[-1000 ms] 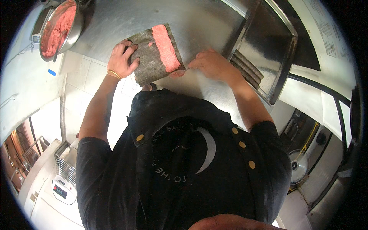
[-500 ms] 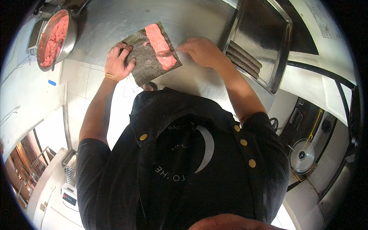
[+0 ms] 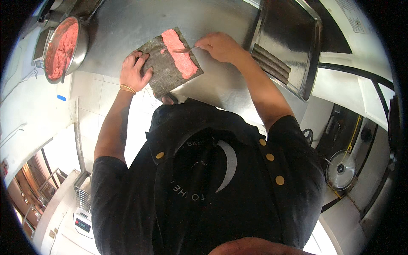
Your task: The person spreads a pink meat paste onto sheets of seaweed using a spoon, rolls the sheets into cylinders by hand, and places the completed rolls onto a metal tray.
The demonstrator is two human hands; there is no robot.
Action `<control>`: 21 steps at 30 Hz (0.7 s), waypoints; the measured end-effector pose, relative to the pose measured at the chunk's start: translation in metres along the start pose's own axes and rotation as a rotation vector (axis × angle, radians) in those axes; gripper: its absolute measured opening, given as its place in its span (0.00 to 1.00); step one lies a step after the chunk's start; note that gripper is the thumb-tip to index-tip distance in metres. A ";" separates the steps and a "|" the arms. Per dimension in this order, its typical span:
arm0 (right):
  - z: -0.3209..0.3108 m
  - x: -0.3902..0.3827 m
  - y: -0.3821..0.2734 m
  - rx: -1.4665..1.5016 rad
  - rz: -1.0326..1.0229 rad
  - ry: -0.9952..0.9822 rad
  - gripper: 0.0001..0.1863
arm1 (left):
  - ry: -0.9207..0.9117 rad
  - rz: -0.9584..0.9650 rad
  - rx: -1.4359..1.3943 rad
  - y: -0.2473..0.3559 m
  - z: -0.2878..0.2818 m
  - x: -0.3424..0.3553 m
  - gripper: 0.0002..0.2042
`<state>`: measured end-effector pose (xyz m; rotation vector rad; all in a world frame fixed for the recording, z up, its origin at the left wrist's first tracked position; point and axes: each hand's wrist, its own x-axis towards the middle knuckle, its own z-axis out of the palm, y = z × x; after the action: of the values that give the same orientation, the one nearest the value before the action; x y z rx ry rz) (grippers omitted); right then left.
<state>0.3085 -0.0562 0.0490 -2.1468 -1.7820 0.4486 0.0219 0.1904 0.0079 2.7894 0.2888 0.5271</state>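
Note:
A dark green nori sheet (image 3: pixel 159 68) lies tilted on the steel counter, close to its front edge. Along its right side runs a broad strip of pink paste (image 3: pixel 180 59), probably minced meat or fish, with a small smear to its left. My left hand (image 3: pixel 135 70) rests on the sheet's left edge, fingers and thumb spread. In my right hand (image 3: pixel 219 46), closed at the sheet's right side, is a thin utensil that looks like a table knife (image 3: pixel 182 50); its blade lies across the paste. The grip hides its handle.
A steel bowl (image 3: pixel 80 51) of pink paste stands at the far left, a utensil in it, beside a scale (image 3: pixel 40 49). On the right, a metal tray (image 3: pixel 304 63) holds several dark nori rolls (image 3: pixel 272 63). The steel counter (image 3: pixel 127 25) extends behind the sheet.
My right hand has moved away from me, carrying the blade from the near part of the paste strip to its middle. My left hand stays on the sheet's left edge.

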 end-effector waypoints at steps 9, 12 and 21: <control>-0.022 -0.011 -0.013 0.042 0.053 -0.097 0.17 | -0.009 -0.015 -0.001 -0.001 -0.001 -0.003 0.24; -0.004 0.032 0.017 0.031 0.000 0.008 0.17 | -0.029 -0.007 0.003 -0.003 0.001 -0.001 0.24; -0.017 -0.042 -0.038 0.093 0.060 -0.257 0.16 | 0.005 -0.019 0.015 -0.002 -0.003 -0.006 0.24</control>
<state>0.2748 -0.0915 0.0824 -2.1626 -1.7883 0.8395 0.0151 0.1912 0.0076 2.7972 0.3219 0.5301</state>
